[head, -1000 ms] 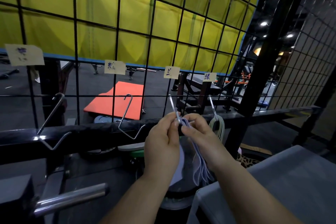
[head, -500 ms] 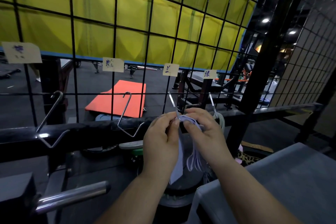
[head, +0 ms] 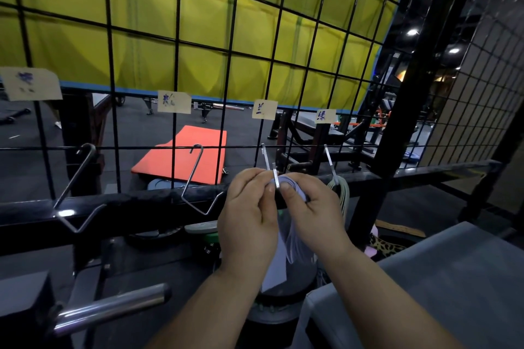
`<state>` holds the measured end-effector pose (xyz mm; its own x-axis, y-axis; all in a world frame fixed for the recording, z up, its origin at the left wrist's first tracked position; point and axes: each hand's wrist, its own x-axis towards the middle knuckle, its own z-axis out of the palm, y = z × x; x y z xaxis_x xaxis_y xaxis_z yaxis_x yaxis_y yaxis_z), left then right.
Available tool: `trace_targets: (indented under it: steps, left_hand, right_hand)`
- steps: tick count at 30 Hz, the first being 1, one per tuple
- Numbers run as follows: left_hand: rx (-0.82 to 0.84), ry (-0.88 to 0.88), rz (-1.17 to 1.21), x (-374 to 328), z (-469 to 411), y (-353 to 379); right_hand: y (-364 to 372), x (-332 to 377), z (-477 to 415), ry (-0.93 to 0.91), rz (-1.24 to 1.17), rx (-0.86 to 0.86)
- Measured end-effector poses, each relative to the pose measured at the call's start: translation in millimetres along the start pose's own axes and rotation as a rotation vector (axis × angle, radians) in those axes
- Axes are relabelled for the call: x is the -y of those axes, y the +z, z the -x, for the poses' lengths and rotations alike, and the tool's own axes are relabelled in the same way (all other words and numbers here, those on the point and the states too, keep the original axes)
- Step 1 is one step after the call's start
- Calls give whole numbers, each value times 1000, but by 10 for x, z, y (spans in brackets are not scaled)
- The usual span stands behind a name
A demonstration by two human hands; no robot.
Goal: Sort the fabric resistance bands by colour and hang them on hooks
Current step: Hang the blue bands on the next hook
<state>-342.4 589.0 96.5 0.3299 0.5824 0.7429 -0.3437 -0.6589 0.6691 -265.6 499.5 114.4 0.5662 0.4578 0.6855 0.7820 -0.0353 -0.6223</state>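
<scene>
Hands first: my left hand (head: 249,218) and my right hand (head: 309,207) are close together, thumbs almost touching. Both pinch the top of the pale blue bands (head: 289,246). The bands are right at the tip of the third hook (head: 265,157), which pokes up between my thumbs. I cannot tell if the loop is over the tip yet. The rest of the bands hang down under my hands.

I think these bands are very light and soft. They look like flat cloth ribbons, and they hang limp. I do not think they can break or get hurt. But there are a few loops in one bunch, and floppy loops can slide apart or fold shut. So I would hold them at the very top, one pinch on each side, and pull the loop open a little. Then the hole is wide enough for the thin metal tip.

The hook is just bent wire hung on the black wire wall (head: 235,45), so I think it may swing if I push it. I would go gently.

The green bands (head: 341,195) hang on the next hook (head: 330,161), just to the right.
</scene>
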Motion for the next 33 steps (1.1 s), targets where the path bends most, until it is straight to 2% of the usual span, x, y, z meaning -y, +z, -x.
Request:
trace_targets:
  steps: [7,10,16,23,29,33]
  left_hand:
    - [17,7,22,-59,-22,5]
    - [60,-3,31,-42,70,-17]
    - [115,1,-19,25,162,-90]
    - [161,-122,-42,65,263,-123]
    - [181,-117,-70,79,321,-133]
    - [240,-100,-152,124,435,-129]
  right_hand:
    - [163,47,134,5,-37,-120]
    - [251,-1,296,54,-148,-107]
    - [225,36,367,172,-417,-9]
    - [127,-28,387,242,-345,44]
    - [104,-73,429,274,-275,139]
    - [113,-169,500,300,-390,203]
